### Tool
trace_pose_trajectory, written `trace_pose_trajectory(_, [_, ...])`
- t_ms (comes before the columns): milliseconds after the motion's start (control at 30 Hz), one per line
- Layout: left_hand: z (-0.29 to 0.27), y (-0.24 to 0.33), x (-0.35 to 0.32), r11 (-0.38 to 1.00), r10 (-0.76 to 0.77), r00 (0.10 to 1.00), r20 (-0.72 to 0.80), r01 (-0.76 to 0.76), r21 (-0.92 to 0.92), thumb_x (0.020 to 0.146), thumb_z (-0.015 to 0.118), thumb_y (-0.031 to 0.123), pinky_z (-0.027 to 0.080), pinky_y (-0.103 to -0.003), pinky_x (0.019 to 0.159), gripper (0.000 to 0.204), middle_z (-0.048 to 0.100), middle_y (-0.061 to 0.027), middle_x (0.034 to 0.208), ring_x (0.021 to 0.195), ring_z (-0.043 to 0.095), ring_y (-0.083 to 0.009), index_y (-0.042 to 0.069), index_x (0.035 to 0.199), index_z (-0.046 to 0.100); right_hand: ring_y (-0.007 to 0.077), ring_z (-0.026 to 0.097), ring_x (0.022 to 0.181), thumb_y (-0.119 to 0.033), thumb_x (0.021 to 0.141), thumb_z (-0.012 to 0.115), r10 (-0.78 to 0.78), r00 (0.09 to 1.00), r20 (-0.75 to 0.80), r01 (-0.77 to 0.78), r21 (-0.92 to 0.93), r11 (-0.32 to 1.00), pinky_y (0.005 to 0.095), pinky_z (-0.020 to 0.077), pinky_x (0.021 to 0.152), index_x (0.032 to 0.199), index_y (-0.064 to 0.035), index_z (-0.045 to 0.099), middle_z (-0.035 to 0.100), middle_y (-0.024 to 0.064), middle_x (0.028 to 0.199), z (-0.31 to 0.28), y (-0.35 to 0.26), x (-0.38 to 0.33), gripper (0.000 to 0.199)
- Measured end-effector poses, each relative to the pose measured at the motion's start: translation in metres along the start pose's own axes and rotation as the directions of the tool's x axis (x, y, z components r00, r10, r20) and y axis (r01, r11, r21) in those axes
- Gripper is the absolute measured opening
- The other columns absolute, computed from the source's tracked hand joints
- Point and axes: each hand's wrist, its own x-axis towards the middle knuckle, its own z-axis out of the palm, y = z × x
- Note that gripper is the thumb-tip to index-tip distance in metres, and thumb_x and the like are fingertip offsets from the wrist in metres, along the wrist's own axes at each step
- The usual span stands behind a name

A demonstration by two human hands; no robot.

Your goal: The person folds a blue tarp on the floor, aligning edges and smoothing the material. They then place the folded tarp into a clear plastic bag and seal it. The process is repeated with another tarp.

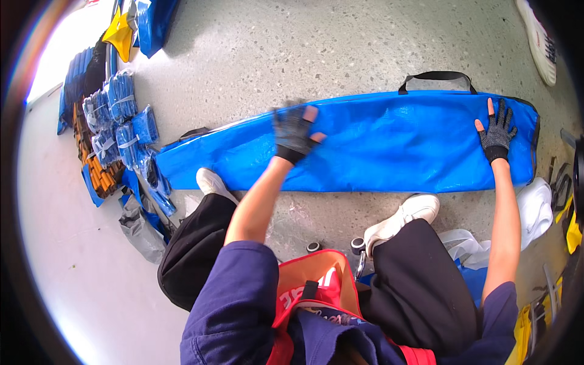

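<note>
A long blue bag (389, 143) is laid flat across the middle of the frame. It is pressed by the left hand (294, 131) and right hand (497, 132), fingers spread, nothing gripped.

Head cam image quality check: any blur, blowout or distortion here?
Head view: the left hand is smeared by motion blur, while the right hand lying flat on the blue bag is sharp; the upper-left corner is blown out to white, with a pale wash down the left side; fisheye bends the bag's long edges and leaves a dark rim with colour fringing at the frame edge.
</note>
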Motion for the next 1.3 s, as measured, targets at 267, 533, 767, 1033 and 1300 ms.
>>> trace_pose_trajectory(267, [0.038,-0.084,-0.013,0.992,-0.129,0.988,0.086,0.127,0.027,0.094,0.038,0.035,0.008,-0.058,0.11,0.053,0.018,-0.0187,0.152,0.139,0.015,-0.0418,0.02,0.144,0.032,0.0378,0.031,0.133,-0.064,0.089,0.034,0.337,0.934,0.116,-0.32,-0.148,0.936,0.0664,0.0259,0.097,0.146,-0.0336,0.021,0.029,0.012,0.149,-0.035,-0.033,-0.029,0.065])
trace_pose_trajectory(533, [0.009,0.069,-0.096,0.929,0.058,0.996,0.072,-0.028,-0.37,0.084,0.053,0.05,0.008,-0.068,0.105,0.06,0.034,-0.025,0.142,0.133,0.025,-0.0483,0.021,0.136,0.045,0.0401,0.031,0.131,-0.033,0.081,0.07,0.612,0.78,0.13,-0.544,0.624,0.561,0.048,0.0288,0.106,0.145,-0.0046,0.023,0.031,0.0264,0.141,-0.069,-0.145,-0.214,0.083])
trace_pose_trajectory(767, [0.001,0.049,0.018,0.965,0.046,0.998,-0.033,-0.053,-0.258,0.089,0.047,0.049,0.013,-0.063,0.107,0.057,0.033,-0.0181,0.145,0.133,0.027,-0.0459,0.024,0.14,0.039,0.0312,0.045,0.119,-0.022,0.081,0.073,0.114,0.644,0.756,-0.368,0.437,-0.821,0.0497,0.0375,0.102,0.136,-0.0071,0.037,0.046,0.0143,0.132,-0.095,-0.139,-0.174,0.068])
trace_pose_trajectory(1033, [0.013,0.037,-0.107,0.947,-0.011,0.996,0.092,0.04,-0.32,0.083,0.049,0.059,0.004,-0.07,0.103,0.076,0.021,-0.0272,0.148,0.135,0.018,-0.0507,0.014,0.142,0.035,0.0335,0.042,0.124,-0.032,0.084,0.068,0.351,0.556,0.753,-0.158,0.51,-0.845,0.0512,0.0352,0.104,0.137,-0.0063,0.038,0.042,0.0146,0.138,-0.084,-0.152,-0.179,0.066])
trace_pose_trajectory(1300, [0.013,0.01,0.01,0.943,0.13,0.985,0.117,-0.086,-0.323,0.089,0.036,0.058,0.002,-0.067,0.106,0.069,0.015,-0.0092,0.154,0.141,0.011,-0.039,0.022,0.147,0.025,0.0259,0.057,0.103,-0.036,0.095,0.053,0.684,0.723,0.095,-0.063,0.995,-0.071,0.0392,0.0463,0.089,0.125,0.0039,0.049,0.055,0.0169,0.123,-0.35,-0.298,-0.181,0.051])
